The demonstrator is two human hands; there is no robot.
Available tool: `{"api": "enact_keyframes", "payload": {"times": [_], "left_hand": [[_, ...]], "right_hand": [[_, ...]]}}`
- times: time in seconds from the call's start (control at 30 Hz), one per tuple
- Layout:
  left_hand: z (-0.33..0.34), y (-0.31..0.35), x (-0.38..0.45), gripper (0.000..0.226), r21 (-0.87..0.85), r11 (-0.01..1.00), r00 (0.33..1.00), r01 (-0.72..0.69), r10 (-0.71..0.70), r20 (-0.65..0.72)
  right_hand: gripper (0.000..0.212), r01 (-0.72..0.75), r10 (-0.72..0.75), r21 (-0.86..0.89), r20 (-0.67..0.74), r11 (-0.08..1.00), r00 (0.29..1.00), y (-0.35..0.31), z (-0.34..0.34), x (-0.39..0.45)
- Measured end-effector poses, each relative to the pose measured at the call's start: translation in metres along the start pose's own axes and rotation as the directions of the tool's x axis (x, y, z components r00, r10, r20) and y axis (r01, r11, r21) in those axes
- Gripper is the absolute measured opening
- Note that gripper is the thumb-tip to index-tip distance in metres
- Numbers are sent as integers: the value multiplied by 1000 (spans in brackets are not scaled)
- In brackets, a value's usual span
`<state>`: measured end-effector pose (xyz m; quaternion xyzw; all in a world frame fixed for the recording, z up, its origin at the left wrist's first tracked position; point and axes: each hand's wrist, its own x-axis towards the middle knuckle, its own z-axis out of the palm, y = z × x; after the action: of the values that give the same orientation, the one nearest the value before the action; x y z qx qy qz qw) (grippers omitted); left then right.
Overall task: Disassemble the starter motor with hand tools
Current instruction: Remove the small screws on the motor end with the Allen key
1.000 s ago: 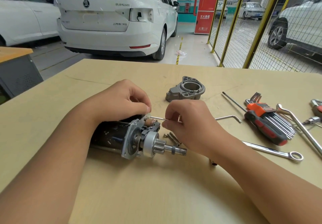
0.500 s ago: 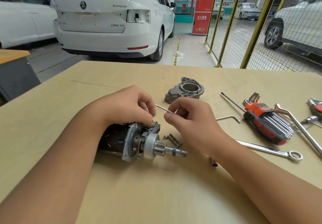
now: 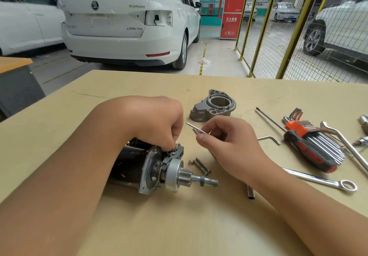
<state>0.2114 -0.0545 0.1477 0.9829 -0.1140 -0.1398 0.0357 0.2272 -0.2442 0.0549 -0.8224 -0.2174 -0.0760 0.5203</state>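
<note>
lying on its side near the middle of the table [image 3: 258, 96], the motor [image 3: 151, 168] shows a dark, scuffed round body, a grey flange plate and a bright pinion gear on a bare shaft that points right. the left hand [image 3: 157, 120] rests on top of it, fingers curled down and pinching a small round part at the black lever by the flange. the right hand [image 3: 229, 146] hovers just right of it, thumb and forefinger pinching a thin pin [image 3: 196, 128] that slants up to the left, the other fingers loosely curled. just beside the pinion lie a few short bolts [image 3: 201, 165]. behind the hands sits the grey nose housing [image 3: 214, 106], apart from the motor, opening up. to the right lie a hex key set [image 3: 312, 144], a loose hex key [image 3: 268, 138], a long rod [image 3: 270, 121] and a wrench [image 3: 322, 182]. a small tube [image 3: 250, 193] lies by the right wrist.
</note>
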Motion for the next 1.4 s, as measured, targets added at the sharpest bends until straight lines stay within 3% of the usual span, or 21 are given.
{"api": "enact_keyframes", "payload": {"times": [0.13,0.3,0.4,0.5,0.6,0.7,0.83,1.03,1.4], "left_hand": [[-2,5,7,21,164,986,999,0,-8,50],[0,5,13,21,205,979,997,6,-23,80],[2,-1,12,7,117,993,1000,-6,3,23],[3,-22,9,11,-114,992,997,-52,46,-58],[10,-48,6,13,-378,920,994,-106,93,-53],[18,-64,4,11,-515,844,988,-152,145,-55],[20,-68,3,21,-567,801,979,-192,196,-55],[21,-60,4,23,-560,800,973,-217,227,-53],[22,-57,9,23,-521,825,972,-221,229,-50]], "right_hand": [[14,28,-28,5,13,1000,1000,0,4,-2],[14,47,-47,9,9,999,999,2,4,-1],[15,47,-47,17,4,999,999,2,4,0],[19,77,-77,-13,44,997,996,-1,3,-1],[32,102,-94,-62,127,993,987,-5,3,-3],[22,115,-99,-86,170,990,980,-10,4,-3],[11,152,-129,-102,203,983,971,-14,6,-2],[10,146,-121,-71,277,987,953,-15,10,4],[11,166,-138,-134,197,977,971,-21,18,6]]}}
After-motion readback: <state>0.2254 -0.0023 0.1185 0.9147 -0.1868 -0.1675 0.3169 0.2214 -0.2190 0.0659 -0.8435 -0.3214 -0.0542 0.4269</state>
